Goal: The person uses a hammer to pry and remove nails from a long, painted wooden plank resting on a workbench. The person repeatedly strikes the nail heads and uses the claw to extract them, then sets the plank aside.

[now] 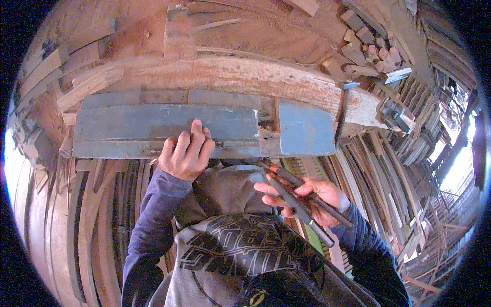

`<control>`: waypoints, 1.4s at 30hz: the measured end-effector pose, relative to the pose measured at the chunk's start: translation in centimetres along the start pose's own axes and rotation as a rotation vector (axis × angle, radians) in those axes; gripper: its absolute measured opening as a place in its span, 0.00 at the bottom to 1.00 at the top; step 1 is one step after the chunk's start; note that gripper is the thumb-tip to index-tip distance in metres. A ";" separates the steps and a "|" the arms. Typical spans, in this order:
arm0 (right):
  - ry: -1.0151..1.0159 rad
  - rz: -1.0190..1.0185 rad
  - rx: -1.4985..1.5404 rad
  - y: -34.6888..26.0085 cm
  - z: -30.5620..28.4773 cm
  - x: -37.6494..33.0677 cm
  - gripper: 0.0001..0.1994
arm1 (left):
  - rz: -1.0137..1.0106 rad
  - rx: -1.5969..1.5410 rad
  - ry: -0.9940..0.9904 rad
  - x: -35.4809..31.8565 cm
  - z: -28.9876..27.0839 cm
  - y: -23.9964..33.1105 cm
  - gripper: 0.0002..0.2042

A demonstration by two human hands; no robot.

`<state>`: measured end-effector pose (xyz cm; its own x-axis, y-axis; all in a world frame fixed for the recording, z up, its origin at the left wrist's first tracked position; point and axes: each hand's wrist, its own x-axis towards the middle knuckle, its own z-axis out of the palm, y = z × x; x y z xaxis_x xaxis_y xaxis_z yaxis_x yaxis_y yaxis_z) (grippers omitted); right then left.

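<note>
My left hand [185, 156] lies on the near part of a long blue-grey painted board [153, 120]. Its index finger stretches forward over the surface, the other fingers are bent, and the thumb is hidden. To the right, my right hand [319, 197] has hold of a pair of long-handled pincers [297, 200]. Their two dark handles slant down toward my forearm and stand slightly apart, while the head points at the board's near edge. My fingers are partly spread around the handles.
A shorter blue panel [307, 128] joins the board past a broken, bare-wood gap. Behind lies a thick pale beam [235, 71] with a dark curved metal bar [341, 115] beside it. Offcuts [373, 48] are heaped at the far right; planks [105, 220] lie on both sides.
</note>
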<state>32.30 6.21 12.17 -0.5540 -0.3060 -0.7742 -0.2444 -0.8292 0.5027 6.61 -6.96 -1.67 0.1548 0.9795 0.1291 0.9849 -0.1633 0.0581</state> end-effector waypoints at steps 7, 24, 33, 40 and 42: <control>0.007 0.046 0.175 -0.2 -0.8 0.4 0.37 | -0.009 0.012 0.016 0.0 0.1 0.1 0.06; 0.071 -0.080 0.040 2.8 -1.4 1.7 0.15 | -0.006 0.003 0.056 -0.5 0.6 0.3 0.04; 0.024 -0.254 -0.176 5.4 -3.4 2.4 0.20 | -0.005 -0.044 0.060 0.0 0.1 0.3 0.02; -0.076 -0.392 -0.303 6.6 -5.7 3.1 0.23 | -0.031 -0.107 0.030 0.5 -0.4 0.4 0.07; -0.012 -0.456 -0.398 6.7 -6.4 2.9 0.20 | -0.032 -0.125 0.016 1.0 -0.8 0.3 0.08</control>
<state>34.13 -3.21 10.85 -0.4726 0.1245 -0.8724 -0.1442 -0.9875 -0.0628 7.01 -6.13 -0.68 0.1209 0.9826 0.1411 0.9718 -0.1461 0.1853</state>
